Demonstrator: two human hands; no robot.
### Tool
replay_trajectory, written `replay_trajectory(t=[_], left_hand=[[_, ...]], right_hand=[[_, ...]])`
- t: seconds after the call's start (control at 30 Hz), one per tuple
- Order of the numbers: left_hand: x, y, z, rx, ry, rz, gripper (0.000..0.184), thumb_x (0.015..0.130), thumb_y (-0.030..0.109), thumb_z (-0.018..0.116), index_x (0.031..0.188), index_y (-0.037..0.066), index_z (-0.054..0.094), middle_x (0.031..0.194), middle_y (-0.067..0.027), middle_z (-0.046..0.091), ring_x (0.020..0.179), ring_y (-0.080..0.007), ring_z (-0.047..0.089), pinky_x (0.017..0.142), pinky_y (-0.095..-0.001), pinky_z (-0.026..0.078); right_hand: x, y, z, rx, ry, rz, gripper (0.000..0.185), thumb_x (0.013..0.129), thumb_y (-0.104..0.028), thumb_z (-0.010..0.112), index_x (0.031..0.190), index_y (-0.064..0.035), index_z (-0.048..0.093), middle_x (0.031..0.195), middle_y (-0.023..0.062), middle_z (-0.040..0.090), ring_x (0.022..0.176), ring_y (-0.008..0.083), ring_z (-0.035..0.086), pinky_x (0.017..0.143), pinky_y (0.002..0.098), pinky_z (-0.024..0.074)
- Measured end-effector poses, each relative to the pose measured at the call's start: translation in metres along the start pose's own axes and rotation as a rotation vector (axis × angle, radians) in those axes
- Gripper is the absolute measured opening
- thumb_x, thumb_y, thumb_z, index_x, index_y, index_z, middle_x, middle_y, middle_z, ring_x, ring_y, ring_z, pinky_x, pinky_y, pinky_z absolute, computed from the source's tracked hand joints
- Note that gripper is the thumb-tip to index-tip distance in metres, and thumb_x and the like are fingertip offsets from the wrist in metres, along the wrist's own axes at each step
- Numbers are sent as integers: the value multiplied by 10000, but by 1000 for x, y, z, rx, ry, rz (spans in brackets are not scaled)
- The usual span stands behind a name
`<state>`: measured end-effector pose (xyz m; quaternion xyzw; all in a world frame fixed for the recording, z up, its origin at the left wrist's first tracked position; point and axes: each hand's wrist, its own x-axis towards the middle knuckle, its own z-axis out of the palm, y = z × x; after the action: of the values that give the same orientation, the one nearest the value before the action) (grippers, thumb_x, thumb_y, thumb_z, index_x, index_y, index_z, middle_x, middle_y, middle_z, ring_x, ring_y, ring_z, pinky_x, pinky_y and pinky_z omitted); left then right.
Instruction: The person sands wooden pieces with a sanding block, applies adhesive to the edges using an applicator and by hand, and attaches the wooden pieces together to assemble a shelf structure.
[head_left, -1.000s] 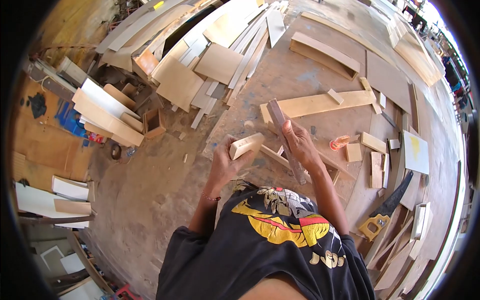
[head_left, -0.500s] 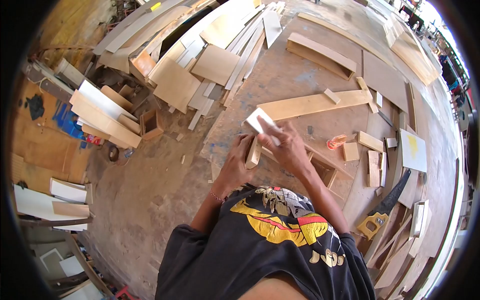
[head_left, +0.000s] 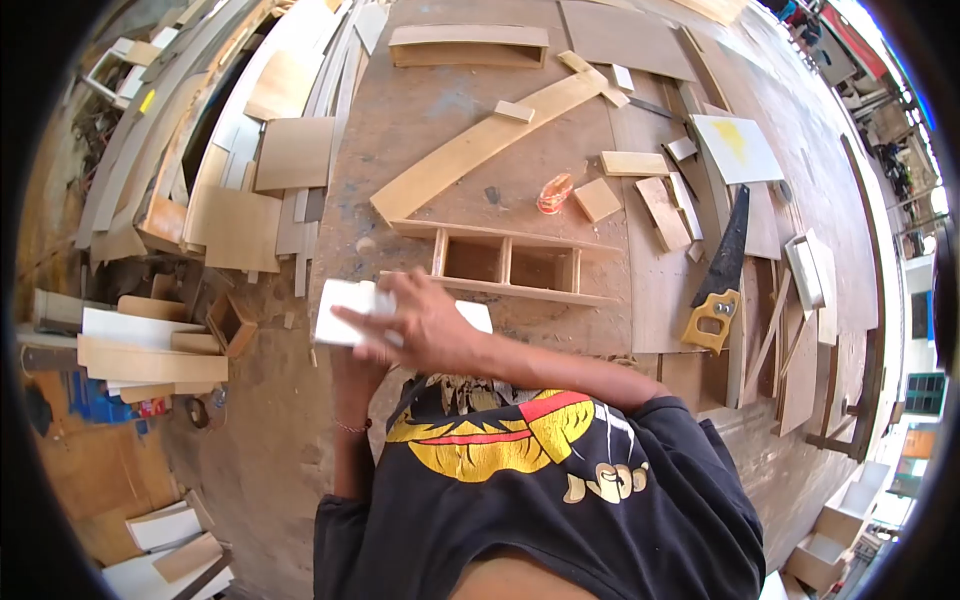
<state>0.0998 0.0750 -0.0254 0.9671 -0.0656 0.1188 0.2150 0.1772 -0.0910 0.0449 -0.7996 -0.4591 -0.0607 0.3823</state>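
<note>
My right hand (head_left: 425, 320) is closed on a white rectangular block (head_left: 345, 312), its fingers stretched along the top. My left hand (head_left: 360, 375) sits beneath, largely covered by the block and my right hand. It seems wrapped around a pale board, whose light end (head_left: 475, 316) sticks out to the right of my right hand; its grip is hidden. Just beyond my hands lies a narrow wooden frame (head_left: 507, 262) with crosspieces dividing it into compartments.
A handsaw (head_left: 722, 270) with a yellow handle lies at the right. A long plank (head_left: 480, 150), a small wood block (head_left: 597, 200), an orange-and-clear item (head_left: 555, 193) and an open wooden box (head_left: 468, 47) rest on the worktable. Stacked boards (head_left: 265, 160) stand at the left.
The view has turned to the right. My right hand has swung across my left with the white block, which now points leftward. More of the compartmented frame shows.
</note>
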Motion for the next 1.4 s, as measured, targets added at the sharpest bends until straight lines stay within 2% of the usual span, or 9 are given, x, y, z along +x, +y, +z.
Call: replay_trajectory(t=[0.07,0.33,0.47,0.5,0.57,0.9,1.03,1.13,1.4], left_hand=[[1,-1,12,-446,131,-140,574,756,145,672,1260,7,435,1298,-185,426,1171,-348,457,950,-429,395],[-2,48,-7,-166,-57,-95,690,690,59,659,1298,-39,346,1205,-242,420,1171,-425,394,982,-446,359],[-28,8,25,-766,-81,-259,765,748,171,692,1373,14,279,1283,-196,386,1189,-360,401,990,-418,362],[-16,21,3,-461,-384,-203,733,724,115,673,1352,4,310,1265,-216,398,1169,-384,409,974,-426,368],[-9,66,-20,-270,-124,19,617,661,-7,604,1249,-27,421,1227,-270,421,1121,-445,420,922,-448,383],[-37,48,-37,-315,-311,-139,584,679,90,624,1233,22,453,1195,-245,470,1099,-411,469,903,-453,411],[-47,41,-40,-332,-190,109,477,690,59,602,1150,-16,498,1160,-276,496,1058,-432,497,857,-443,431],[-64,13,-27,-481,-416,-153,392,709,145,644,1065,3,560,959,-197,606,987,-390,550,827,-456,444],[-65,35,-46,-462,-274,163,466,667,20,585,1125,-23,512,1110,-245,515,1104,-420,446,899,-447,399]], right_hand=[[-7,-12,-7,48,43,-5,481,817,-482,590,1266,-316,543,976,143,542,908,310,480,776,409,429],[-21,13,21,-14,47,138,457,857,-557,479,1278,-383,509,996,142,490,873,284,429,698,428,411],[-38,-30,7,-8,83,115,460,837,-542,527,1271,-392,514,1050,155,500,949,304,450,732,433,431],[-40,-25,13,-14,72,196,451,840,-540,522,1268,-396,515,1038,150,505,940,303,453,729,436,433],[-33,4,19,-24,62,356,445,850,-523,510,1270,-376,518,999,155,515,914,310,460,722,450,439],[-48,-43,39,24,67,411,448,862,-468,532,1255,-254,560,986,195,547,932,312,493,814,412,412],[-53,-43,58,-1,112,522,445,857,-479,531,1263,-298,545,988,194,536,890,322,487,761,424,431],[-66,-89,62,81,121,414,441,854,-492,534,1266,-336,535,997,215,519,908,341,483,794,422,433],[-63,-69,77,1,270,667,430,862,-476,528,1253,-298,555,1000,197,520,857,329,473,763,414,426]])
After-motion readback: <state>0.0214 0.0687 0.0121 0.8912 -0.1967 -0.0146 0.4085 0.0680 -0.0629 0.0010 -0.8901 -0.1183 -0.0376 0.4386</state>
